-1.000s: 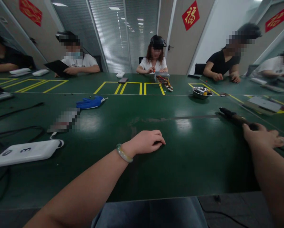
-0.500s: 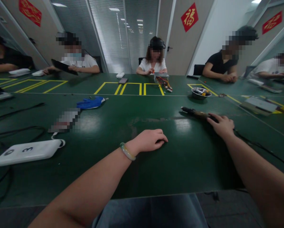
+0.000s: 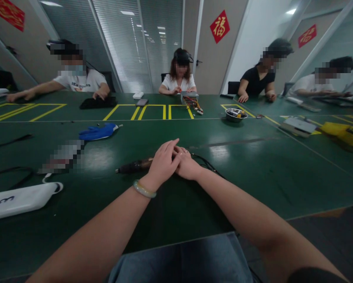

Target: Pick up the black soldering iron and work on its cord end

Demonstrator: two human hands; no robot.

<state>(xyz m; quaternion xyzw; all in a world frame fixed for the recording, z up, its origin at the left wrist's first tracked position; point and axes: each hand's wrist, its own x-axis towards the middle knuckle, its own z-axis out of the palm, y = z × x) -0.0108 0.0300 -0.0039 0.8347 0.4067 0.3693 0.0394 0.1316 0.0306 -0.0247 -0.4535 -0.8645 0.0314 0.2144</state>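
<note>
Corded tool (image 3: pixel 131 167), brought in from the right: left hand (image 3: pixel 162 164) now atop it, fingers straight; right hand (image 3: pixel 187 166), grip hidden.

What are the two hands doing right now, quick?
Left hand: open, fingers lying across the corded tool.
Right hand: at the tool, half covered by the left; grip cannot be told.

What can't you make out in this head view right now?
Head view: rear of the dark tool, covered by the left hand and right hand; grip unclear.
Item beside the blue glove: blurred out.
White device: cut by the left edge.
Metal bowl contents: too far, too small.
</note>
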